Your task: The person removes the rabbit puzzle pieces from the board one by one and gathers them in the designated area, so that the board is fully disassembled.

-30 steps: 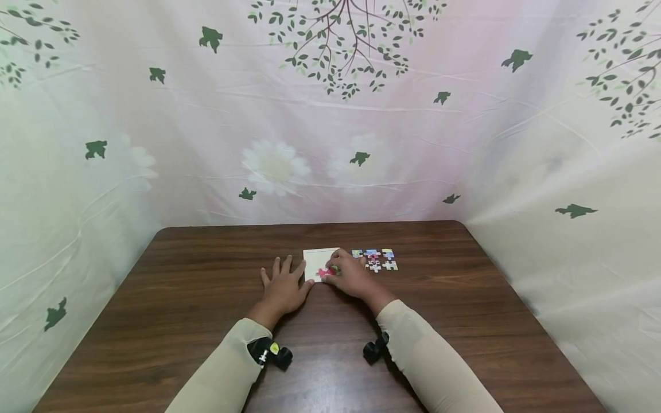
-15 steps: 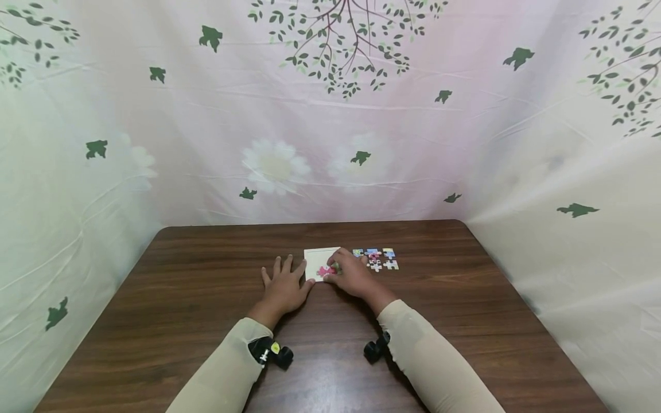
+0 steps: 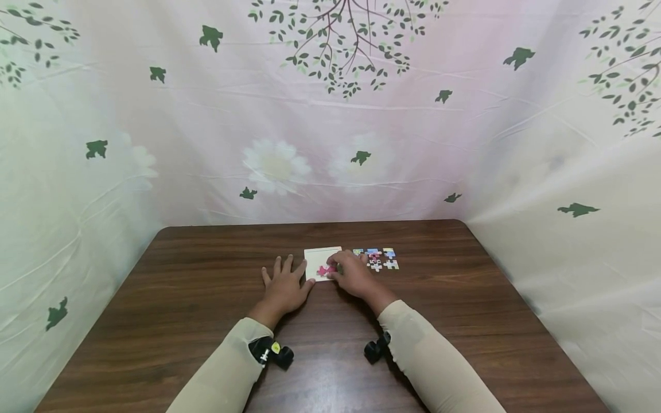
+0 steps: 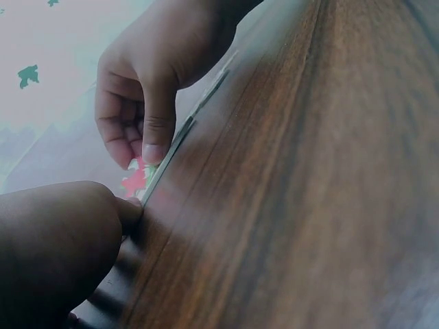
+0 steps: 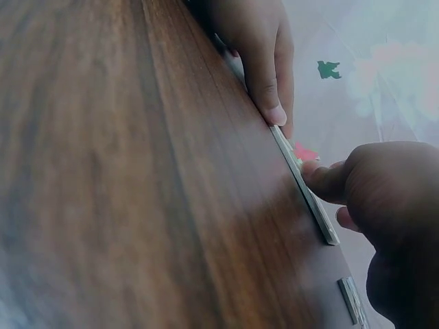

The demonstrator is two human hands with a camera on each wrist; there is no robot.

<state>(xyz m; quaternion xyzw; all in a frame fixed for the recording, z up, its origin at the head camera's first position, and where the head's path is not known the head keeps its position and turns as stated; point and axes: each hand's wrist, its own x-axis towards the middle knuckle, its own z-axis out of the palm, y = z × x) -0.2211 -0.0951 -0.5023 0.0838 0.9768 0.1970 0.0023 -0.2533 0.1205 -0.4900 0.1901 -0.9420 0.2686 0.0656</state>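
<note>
A square white puzzle board (image 3: 317, 256) lies on the table with pink puzzle pieces (image 3: 323, 271) in its lower part. My left hand (image 3: 283, 291) rests on the tabletop with fingers spread, thumb and forefinger at the board's left edge. Over the board's right side, my right hand (image 3: 353, 275) holds a puzzle piece (image 4: 150, 171) by thumb and fingertips, low against the board. Only a little green and white of this piece shows; the fingers cover the rest. In the right wrist view the right thumb (image 5: 322, 179) points down beside the pink area.
Several loose puzzle pieces (image 3: 389, 259) lie right of the board, some partly behind the right hand. The brown wooden table (image 3: 206, 344) reaches back to a printed cloth (image 3: 201, 143) hung around it. Black cameras (image 3: 373, 351) sit on both wrists.
The right thumb and fingers have shifted slightly right, and the green part of the piece, seen between them before, is now mostly covered. The left hand and the board stay nearly still.
</note>
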